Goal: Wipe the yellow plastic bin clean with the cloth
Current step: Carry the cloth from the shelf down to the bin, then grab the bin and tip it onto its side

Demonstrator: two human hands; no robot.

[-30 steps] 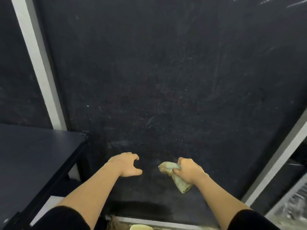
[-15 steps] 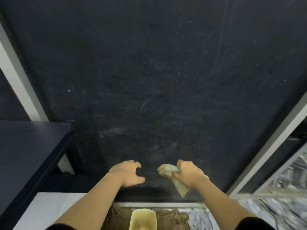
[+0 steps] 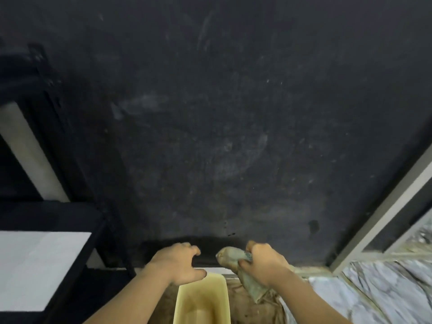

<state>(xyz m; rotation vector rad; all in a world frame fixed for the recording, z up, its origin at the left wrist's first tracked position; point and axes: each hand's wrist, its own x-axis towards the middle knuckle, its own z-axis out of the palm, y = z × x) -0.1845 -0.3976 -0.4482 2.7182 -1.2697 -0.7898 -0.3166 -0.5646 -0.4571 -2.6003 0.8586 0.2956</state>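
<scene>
Black scuffed wall (image 3: 210, 113), marbled floor (image 3: 374, 295), yellow bin (image 3: 201, 300) below

A crumpled, pale green woven cloth (image 3: 236, 259) looks soft and matt in the right hand's grip, and just below-left of it the yellow plastic bin (image 3: 203, 300) shows smooth, faintly glossy, brown-stained walls.

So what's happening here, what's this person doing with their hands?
A person is getting ready to wipe a yellow plastic bin, seen from a head camera looking down. The right hand grips a bunched-up cloth, held above and just right of the bin, not touching it. The left hand is empty, fingers loosely curled, hovering near the bin's far left corner. The bin sits low in the frame below a dark wall, its inside looking stained. Wiping hasn't started yet.
</scene>
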